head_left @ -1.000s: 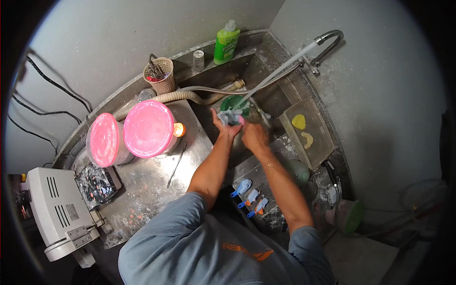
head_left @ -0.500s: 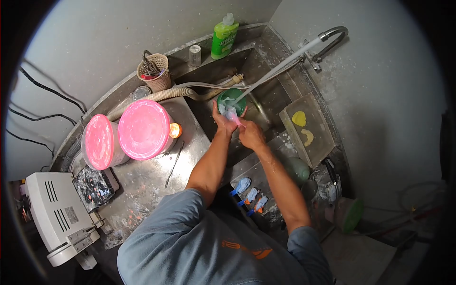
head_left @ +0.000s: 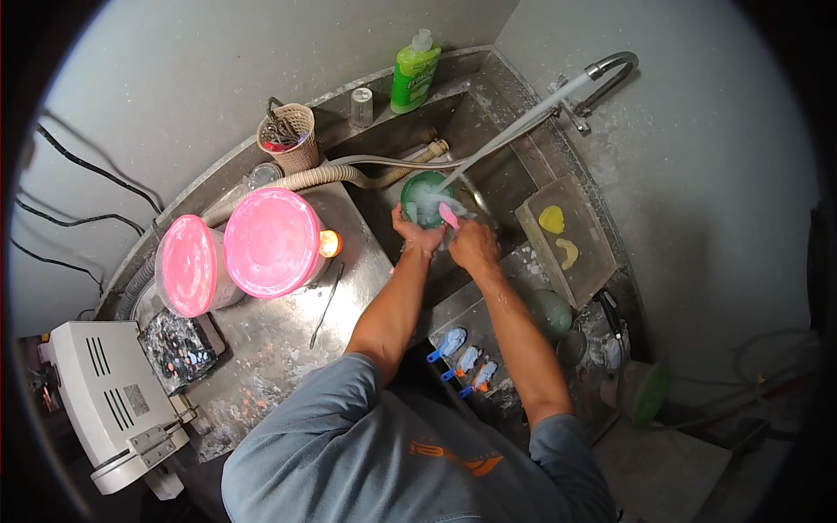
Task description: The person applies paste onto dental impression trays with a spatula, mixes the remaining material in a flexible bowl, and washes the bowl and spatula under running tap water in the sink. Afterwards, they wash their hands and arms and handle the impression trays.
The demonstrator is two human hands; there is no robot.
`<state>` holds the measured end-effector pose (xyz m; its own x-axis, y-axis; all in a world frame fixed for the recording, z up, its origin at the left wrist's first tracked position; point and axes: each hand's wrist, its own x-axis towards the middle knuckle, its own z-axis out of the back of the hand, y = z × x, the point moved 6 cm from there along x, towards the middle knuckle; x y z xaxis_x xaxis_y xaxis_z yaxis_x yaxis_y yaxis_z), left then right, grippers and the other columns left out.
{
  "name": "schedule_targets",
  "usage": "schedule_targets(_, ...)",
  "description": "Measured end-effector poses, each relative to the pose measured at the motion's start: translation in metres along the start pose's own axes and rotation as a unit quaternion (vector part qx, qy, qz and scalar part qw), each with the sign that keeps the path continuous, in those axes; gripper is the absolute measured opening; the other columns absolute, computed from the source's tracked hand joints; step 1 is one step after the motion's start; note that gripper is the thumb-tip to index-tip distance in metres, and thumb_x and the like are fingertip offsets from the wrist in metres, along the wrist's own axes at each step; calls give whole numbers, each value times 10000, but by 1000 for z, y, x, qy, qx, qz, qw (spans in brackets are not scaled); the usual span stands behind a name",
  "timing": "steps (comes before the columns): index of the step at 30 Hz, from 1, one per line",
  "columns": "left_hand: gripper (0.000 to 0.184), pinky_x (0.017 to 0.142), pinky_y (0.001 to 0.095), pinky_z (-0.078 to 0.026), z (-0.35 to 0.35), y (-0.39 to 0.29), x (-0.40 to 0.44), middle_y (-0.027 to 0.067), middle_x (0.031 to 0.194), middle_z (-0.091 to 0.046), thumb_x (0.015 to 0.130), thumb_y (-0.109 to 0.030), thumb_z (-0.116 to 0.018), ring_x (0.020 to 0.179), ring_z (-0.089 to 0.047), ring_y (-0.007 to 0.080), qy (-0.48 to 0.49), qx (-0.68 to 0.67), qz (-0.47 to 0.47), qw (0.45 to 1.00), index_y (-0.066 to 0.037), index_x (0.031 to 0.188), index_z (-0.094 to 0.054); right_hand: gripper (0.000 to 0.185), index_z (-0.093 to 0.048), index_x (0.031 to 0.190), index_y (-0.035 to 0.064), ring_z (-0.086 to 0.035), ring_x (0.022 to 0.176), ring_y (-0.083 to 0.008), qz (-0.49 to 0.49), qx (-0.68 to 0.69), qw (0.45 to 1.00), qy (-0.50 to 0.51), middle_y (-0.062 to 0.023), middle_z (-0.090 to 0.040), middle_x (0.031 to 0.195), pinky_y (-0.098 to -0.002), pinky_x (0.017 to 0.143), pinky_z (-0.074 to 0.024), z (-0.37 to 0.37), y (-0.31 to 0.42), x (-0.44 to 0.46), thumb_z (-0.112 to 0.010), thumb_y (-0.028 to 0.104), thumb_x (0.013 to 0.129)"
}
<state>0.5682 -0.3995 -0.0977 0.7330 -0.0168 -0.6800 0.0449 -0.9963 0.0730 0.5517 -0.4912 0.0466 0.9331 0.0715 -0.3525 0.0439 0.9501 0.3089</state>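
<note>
My left hand (head_left: 418, 234) grips a green mixing bowl (head_left: 408, 199) low in the sink, its fingers partly hidden under the bowl. Water (head_left: 514, 126) from the curved tap (head_left: 615, 63) runs into the bowl, and whitish, cloudy liquid swirls there. My right hand (head_left: 475, 246) is closed around a pink spatula-like tool (head_left: 448, 214) beside the bowl's near right edge. Its lower part is hidden by my fingers.
Two pink-lidded tubs (head_left: 272, 242) stand on the metal counter left. A green soap bottle (head_left: 414, 74) is on the back ledge. A tray (head_left: 586, 261) with yellow pieces sits right of the sink; several impression trays with blue material (head_left: 468, 359) lie near my body.
My right hand has shifted slightly right and down from the bowl, and the pink tool now points up. Pale lumps seen earlier around my left hand give way to splashing water in the bowl.
</note>
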Motion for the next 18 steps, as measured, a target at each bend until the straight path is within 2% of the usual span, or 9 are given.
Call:
schedule_targets(3,618,966,509,-446,7,5,19,64,1261,-607,834,-622,-536,1152,-545,322,53,-20,-43,997,-120,1179,-640,299,-704,1078,51,-642,1011,-449,28,-6,1000,10,-249,-674,1080,-503,895,-512,-6,3,-2,-615,177,822)
schedule_targets(4,660,905,481,-485,-6,8,1,90,1154,-646,845,-667,-532,1060,-586,323,105,-2,-34,994,-97,1159,-644,286,-708,1054,47,-645,990,-450,61,15,998,4,-252,-675,1058,-500,874,-518,-16,7,2,-617,170,811)
schedule_targets(7,662,965,463,-470,21,6,52,103,1086,-669,853,-700,-538,1013,-611,311,342,-5,62,938,-99,1096,-673,292,-711,1040,34,-656,937,-454,91,69,993,-17,-250,-682,1018,-492,844,-526,-27,11,25,-623,150,787)
schedule_targets(8,546,895,441,-504,26,18,47,99,1001,-679,861,-617,-583,935,-629,303,235,34,60,970,-100,1003,-685,290,-712,1036,35,-659,929,-452,82,73,993,-43,-250,-684,1005,-491,839,-527,-27,8,33,-624,150,785)
schedule_targets(10,485,871,446,-504,-6,16,12,102,996,-675,851,-560,-599,932,-625,300,151,18,4,988,-101,985,-679,254,-724,1002,56,-669,913,-429,39,13,993,-112,-251,-687,948,-494,808,-524,-8,11,25,-616,148,791)
schedule_targets(12,425,855,441,-505,-4,11,8,108,997,-676,825,-479,-584,925,-630,301,88,9,-25,996,-95,982,-677,247,-725,997,62,-674,920,-413,29,-25,997,-71,-247,-690,937,-487,803,-524,-19,14,19,-603,140,797)
schedule_targets(13,445,866,442,-504,6,11,27,109,1002,-677,823,-486,-575,926,-633,304,111,7,-19,994,-90,999,-677,245,-726,994,64,-677,923,-405,24,-46,997,-49,-245,-691,932,-483,801,-523,-23,14,18,-596,137,799)
schedule_targets(16,496,888,444,-503,26,10,42,111,1005,-681,818,-503,-553,913,-639,310,144,15,-16,989,-76,1037,-678,262,-719,1022,35,-654,998,-425,71,119,989,43,-246,-690,1008,-467,840,-527,-18,32,26,-602,151,818)
schedule_targets(18,511,888,443,-505,0,7,14,113,988,-682,820,-506,-547,886,-640,314,144,35,-34,988,-68,1048,-677,260,-719,1012,30,-653,1002,-421,78,129,988,-17,-247,-688,1007,-459,842,-523,-19,15,36,-593,173,835)
